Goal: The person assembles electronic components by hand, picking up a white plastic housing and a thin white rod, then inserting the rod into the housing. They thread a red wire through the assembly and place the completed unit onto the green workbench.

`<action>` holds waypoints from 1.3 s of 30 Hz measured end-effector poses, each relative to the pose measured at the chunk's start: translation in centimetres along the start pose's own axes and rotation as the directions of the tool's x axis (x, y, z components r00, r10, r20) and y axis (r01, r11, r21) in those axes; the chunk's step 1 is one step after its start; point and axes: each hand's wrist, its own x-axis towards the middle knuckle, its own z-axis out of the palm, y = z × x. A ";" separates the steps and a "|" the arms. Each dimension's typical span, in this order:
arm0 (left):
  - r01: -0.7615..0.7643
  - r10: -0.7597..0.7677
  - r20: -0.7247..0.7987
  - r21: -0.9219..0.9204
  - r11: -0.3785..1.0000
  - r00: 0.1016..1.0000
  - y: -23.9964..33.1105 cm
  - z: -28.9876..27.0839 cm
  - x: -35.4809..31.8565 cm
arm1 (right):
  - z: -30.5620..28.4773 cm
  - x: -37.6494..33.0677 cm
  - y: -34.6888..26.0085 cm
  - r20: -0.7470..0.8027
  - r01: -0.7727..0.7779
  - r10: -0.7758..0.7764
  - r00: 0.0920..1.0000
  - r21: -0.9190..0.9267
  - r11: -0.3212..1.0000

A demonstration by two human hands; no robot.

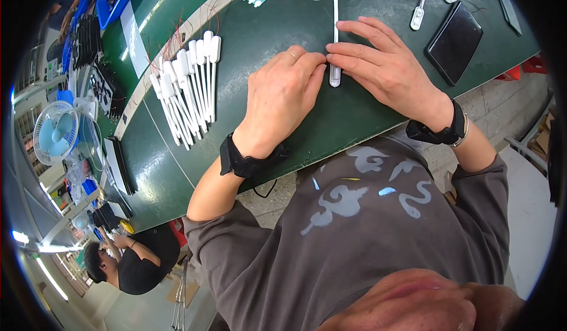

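A slim white plastic stick-shaped part [335, 78] with a wider rounded end lies lengthwise on the green table, wide end towards me. At its left edge, my left hand [282, 89] is closed, thumb and forefinger pressed together; whatever they pinch is too small or hidden to make out. My right hand [387, 65] reaches over from the other side with its fingers stretched out, fingertips at the part's middle. Those fingers hide some of the part. A thin red wire runs beside the far end of the stick.
Left of my hands lies a fanned bundle of white paddle-ended sticks [188, 80] with red wires. More open white pieces [417, 18] lie at the far right, near a black phone [455, 41]. A blue bin [118, 0] stands far left. A co-worker [144, 260] sits at lower left.
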 end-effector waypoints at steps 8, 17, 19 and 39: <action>-0.034 0.035 -0.020 0.040 0.999 0.999 0.3 0.2 -0.9 | 0.5 -0.3 -0.8 -0.024 -0.021 0.021 0.999 -0.015 1.000; -0.080 0.088 -0.038 0.172 0.982 0.995 0.7 0.0 -2.0 | 0.9 -0.7 -1.1 -0.076 -0.048 0.041 0.996 -0.082 0.996; -0.083 0.091 -0.040 0.184 0.979 0.995 0.7 0.0 -2.0 | 1.0 -0.7 -1.1 -0.077 -0.046 0.039 0.996 -0.091 0.995; -0.274 0.241 0.131 0.514 0.812 0.961 1.5 0.0 -3.4 | 1.2 -0.9 -1.8 -0.036 -0.012 0.007 0.999 -0.155 0.988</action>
